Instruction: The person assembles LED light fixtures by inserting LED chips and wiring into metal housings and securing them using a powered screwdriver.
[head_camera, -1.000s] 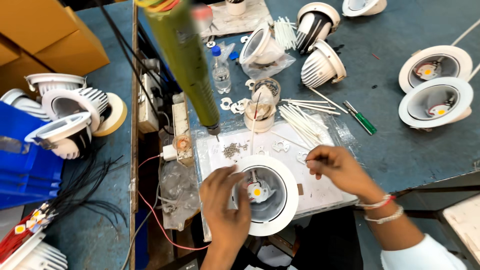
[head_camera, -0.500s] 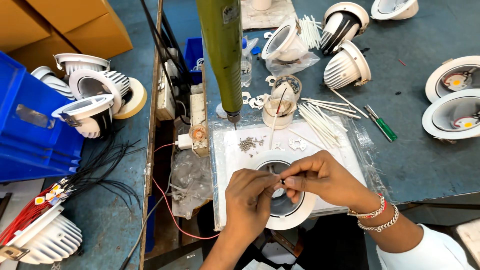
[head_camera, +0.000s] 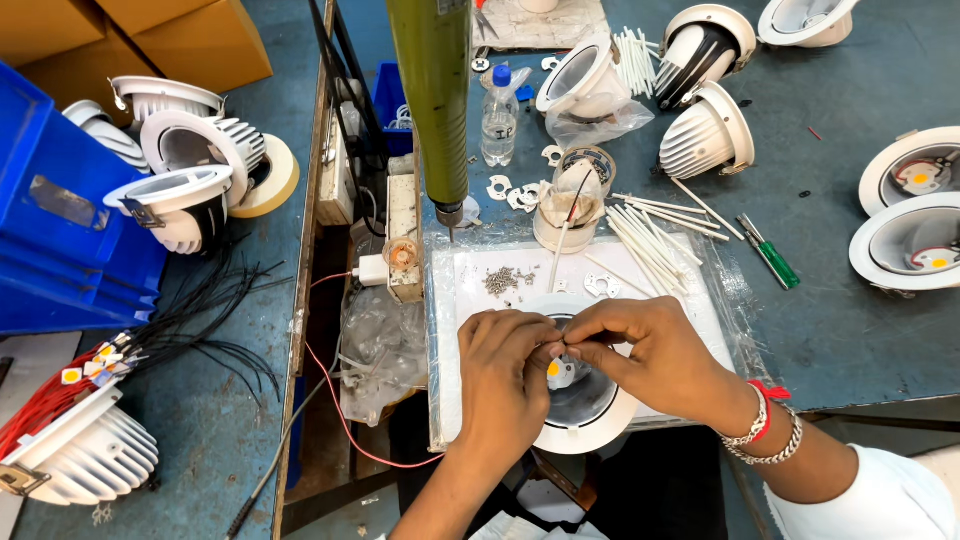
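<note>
Tray (head_camera: 690, 300): lamp (head_camera: 585, 405) under, perhaps touching, fingers (head_camera: 560, 345).

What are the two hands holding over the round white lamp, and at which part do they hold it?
The left hand and right hand pinch something very small between their fingertips, above the white downlight housing. What it is, and which part is gripped, cannot be told.

Beyond the round downlight housing (head_camera: 585, 425), screw pile (head_camera: 508, 280), white sticks (head_camera: 645, 240) and hanging electric screwdriver (head_camera: 435, 100) crowd the approach; its right stays open.
</note>
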